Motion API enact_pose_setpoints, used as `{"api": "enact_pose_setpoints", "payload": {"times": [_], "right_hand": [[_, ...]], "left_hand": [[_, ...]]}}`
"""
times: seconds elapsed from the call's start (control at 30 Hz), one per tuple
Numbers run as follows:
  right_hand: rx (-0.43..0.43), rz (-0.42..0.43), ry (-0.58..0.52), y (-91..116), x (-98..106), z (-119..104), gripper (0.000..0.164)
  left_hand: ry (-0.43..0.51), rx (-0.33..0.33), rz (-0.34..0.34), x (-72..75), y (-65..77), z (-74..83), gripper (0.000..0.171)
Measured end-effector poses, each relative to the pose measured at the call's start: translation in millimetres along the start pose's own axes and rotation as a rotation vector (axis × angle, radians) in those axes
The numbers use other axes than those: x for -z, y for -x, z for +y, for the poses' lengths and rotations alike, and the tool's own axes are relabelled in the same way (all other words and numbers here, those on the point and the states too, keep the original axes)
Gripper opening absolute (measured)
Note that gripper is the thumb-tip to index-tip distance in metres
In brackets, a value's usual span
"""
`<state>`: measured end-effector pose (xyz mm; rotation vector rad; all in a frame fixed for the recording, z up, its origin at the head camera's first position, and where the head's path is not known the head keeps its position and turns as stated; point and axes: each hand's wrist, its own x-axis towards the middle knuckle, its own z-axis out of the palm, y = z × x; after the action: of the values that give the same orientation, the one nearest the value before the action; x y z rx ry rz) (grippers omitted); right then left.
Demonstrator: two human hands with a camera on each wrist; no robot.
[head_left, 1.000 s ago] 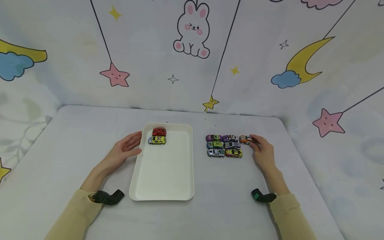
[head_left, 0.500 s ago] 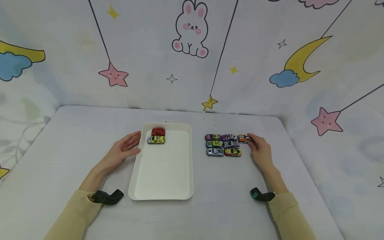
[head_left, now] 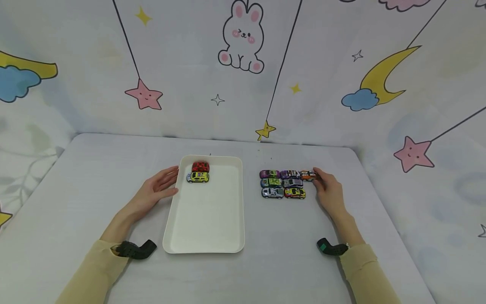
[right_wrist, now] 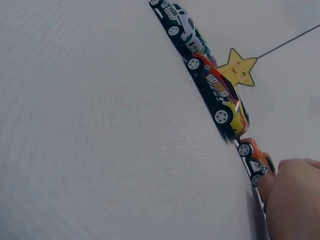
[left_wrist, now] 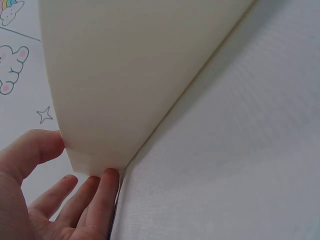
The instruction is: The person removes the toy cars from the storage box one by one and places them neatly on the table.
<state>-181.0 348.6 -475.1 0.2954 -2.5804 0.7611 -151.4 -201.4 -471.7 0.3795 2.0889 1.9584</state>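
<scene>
My right hand pinches the rear end of a small orange toy car, which stands on the table at the right end of the back row. Its nose is right at a purple-and-white toy car. In the right wrist view the orange car is partly covered by the fingers, behind a red-and-yellow toy car. My left hand rests against the left side of a white tray, fingers fairly straight; the left wrist view shows the fingertips at the tray's wall.
Inside the tray's back left corner sit a red toy car and a yellow toy car. Right of the tray, several toy cars stand in tight rows, among them a green one and a silver one. A printed cloth wall rises behind the table.
My right hand has slid the orange toy car slightly left, closer to the purple-and-white car. The left hand and tray keep their place; the head view has shifted a little.
</scene>
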Motion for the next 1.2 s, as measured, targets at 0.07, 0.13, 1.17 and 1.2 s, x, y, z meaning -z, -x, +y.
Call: {"api": "enact_pose_setpoints", "payload": {"times": [0.07, 0.13, 1.17, 1.2], "right_hand": [[-0.002, 0.016, -0.015, 0.5, 0.8, -0.3, 0.042], [0.002, 0.039, -0.026, 0.9, 1.9, -1.3, 0.043], [0.545, -0.162, -0.217, -18.0, -48.3, -169.8, 0.044], [0.552, -0.193, -0.214, -18.6, -51.0, -175.2, 0.044]], "left_hand": [[0.002, 0.003, -0.002, -0.2, -0.2, 0.2, 0.068], [0.004, 0.007, -0.004, -0.6, -0.6, 0.2, 0.068], [0.006, -0.012, 0.0, 0.3, 0.0, -2.5, 0.068], [0.007, -0.012, -0.001, 0.2, -0.1, -2.5, 0.068]]}}
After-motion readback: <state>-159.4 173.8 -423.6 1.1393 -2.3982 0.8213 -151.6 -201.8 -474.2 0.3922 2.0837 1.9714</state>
